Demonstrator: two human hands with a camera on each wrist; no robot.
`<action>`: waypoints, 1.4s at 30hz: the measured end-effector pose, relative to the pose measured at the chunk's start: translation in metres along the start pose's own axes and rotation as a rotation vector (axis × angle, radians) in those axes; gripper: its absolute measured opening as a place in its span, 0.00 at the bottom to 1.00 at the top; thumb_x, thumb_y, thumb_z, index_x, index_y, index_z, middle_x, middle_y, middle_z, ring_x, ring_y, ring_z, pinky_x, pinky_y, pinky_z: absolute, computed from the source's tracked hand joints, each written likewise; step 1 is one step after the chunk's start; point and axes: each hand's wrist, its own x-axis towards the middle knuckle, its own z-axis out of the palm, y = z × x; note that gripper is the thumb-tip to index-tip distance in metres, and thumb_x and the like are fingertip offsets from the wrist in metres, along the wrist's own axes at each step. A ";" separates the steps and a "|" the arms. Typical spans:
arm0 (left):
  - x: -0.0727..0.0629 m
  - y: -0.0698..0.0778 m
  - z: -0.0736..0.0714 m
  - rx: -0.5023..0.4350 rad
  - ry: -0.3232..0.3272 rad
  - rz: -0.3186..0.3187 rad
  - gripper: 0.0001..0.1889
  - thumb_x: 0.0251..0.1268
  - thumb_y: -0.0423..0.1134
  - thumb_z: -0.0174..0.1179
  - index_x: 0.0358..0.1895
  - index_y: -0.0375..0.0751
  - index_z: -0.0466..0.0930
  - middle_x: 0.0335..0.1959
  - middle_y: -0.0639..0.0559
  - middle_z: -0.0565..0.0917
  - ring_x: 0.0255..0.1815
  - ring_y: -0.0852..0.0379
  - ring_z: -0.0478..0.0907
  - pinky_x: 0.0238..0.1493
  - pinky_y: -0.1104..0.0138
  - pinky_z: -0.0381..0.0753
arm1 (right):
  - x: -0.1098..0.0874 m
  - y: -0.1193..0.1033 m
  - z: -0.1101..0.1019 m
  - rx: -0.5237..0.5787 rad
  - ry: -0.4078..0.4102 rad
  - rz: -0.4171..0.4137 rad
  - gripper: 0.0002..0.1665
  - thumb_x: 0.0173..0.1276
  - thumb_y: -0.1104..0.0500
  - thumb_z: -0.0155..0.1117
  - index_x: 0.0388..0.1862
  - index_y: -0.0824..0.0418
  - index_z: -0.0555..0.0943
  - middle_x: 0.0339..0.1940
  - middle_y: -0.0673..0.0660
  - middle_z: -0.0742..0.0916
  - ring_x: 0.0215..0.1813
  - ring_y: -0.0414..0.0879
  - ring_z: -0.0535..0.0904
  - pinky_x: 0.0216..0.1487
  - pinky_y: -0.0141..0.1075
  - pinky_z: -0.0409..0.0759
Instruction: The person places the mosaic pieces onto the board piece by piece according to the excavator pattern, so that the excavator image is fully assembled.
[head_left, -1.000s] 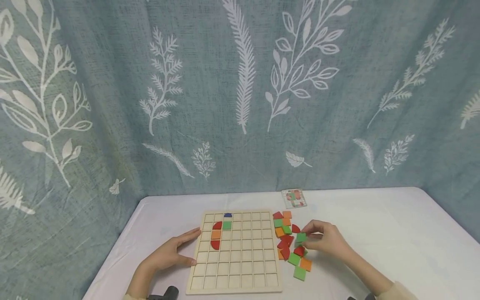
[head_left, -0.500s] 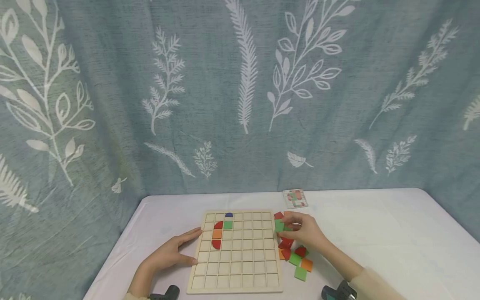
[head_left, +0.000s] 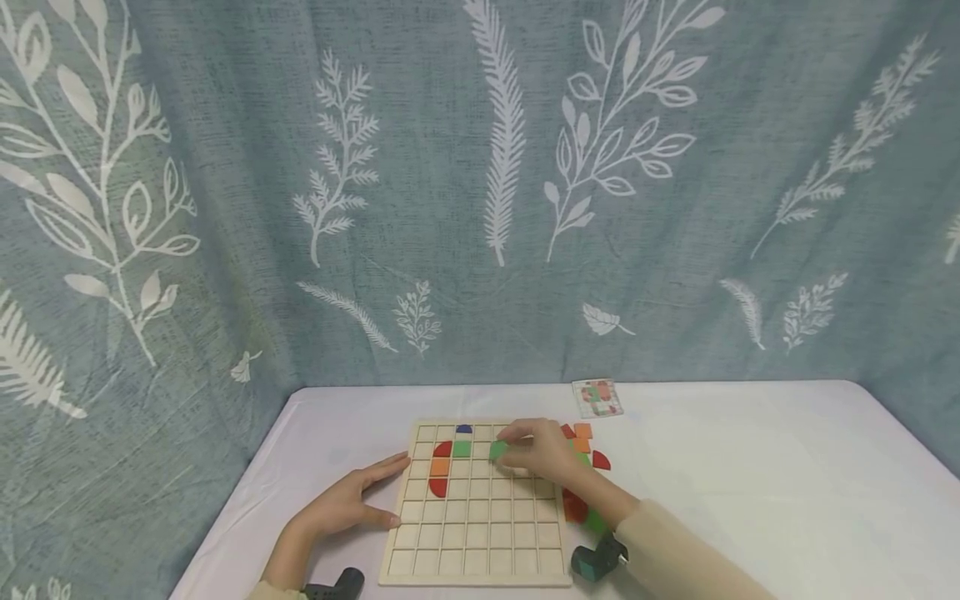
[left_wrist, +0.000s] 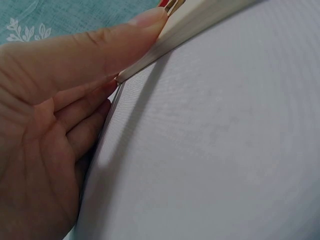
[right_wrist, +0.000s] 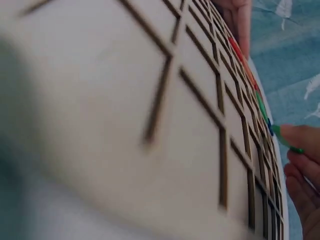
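R hand (head_left: pixel 542 454) has come left since half a sec ago, off the loose pcs (head_left: pixel 575 507) & out over the wooden board (head_left: pixel 502 533), bringing a green square (head_left: pixel 498 451) w/ it; L hand (head_left: pixel 341 502) hasn't budged from the board's L edge. The green square's thin, flat, plain bright green, same look as the green tile (head_left: pixel 462 449) already seated. It's pinched btwn R thumb & fingers, jutting out past the thumb tip, above the 2nd row from the back; can't tell if it's touching the grid. L fingers lie extended w/ thumb well apart, tips at the edge. Count: 1 board, 1 green square in hand. Seated: 1 green tile, 1 orange tile (head_left: pixel 439 467), 2 red quarter-rounds (head_left: pixel 442 449), 1 blue half-round (head_left: pixel 464 429). Loose on the desk (head_left: pixel 712 467), R of the board: 2 orange squares (head_left: pixel 582 431) & 1 red wedge (head_left: pixel 601 460) show clearly; other reds & greens are partly behind R forearm (head_left: pixel 603 495), so no full count. 1 picture card (head_left: pixel 597 398) farther back.
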 end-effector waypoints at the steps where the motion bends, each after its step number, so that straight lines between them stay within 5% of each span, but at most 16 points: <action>1: 0.000 0.000 0.000 0.003 -0.001 0.004 0.46 0.41 0.40 0.72 0.68 0.34 0.60 0.71 0.36 0.53 0.71 0.32 0.44 0.66 0.39 0.45 | 0.003 0.000 0.003 -0.011 0.003 -0.010 0.15 0.51 0.61 0.73 0.39 0.63 0.85 0.37 0.55 0.87 0.43 0.49 0.83 0.45 0.33 0.81; 7: -0.001 0.003 0.000 0.007 0.001 0.015 0.46 0.41 0.39 0.72 0.68 0.33 0.60 0.71 0.35 0.54 0.71 0.32 0.44 0.66 0.39 0.45 | 0.014 0.001 0.013 -0.105 0.017 -0.063 0.15 0.50 0.61 0.73 0.37 0.64 0.85 0.34 0.55 0.88 0.39 0.49 0.84 0.42 0.31 0.82; 26: -0.001 0.003 -0.001 0.006 -0.001 0.016 0.46 0.42 0.39 0.72 0.67 0.32 0.59 0.71 0.34 0.54 0.71 0.32 0.44 0.66 0.38 0.45 | 0.022 -0.018 0.023 -0.206 -0.061 0.035 0.12 0.51 0.62 0.71 0.34 0.68 0.85 0.32 0.57 0.84 0.38 0.50 0.81 0.39 0.37 0.81; 42: -0.001 0.000 -0.002 0.019 0.000 0.024 0.46 0.42 0.40 0.72 0.68 0.33 0.60 0.71 0.35 0.54 0.71 0.32 0.44 0.66 0.38 0.44 | 0.025 -0.017 0.030 -0.288 0.014 0.033 0.09 0.51 0.60 0.72 0.30 0.65 0.86 0.29 0.55 0.84 0.35 0.47 0.79 0.37 0.35 0.79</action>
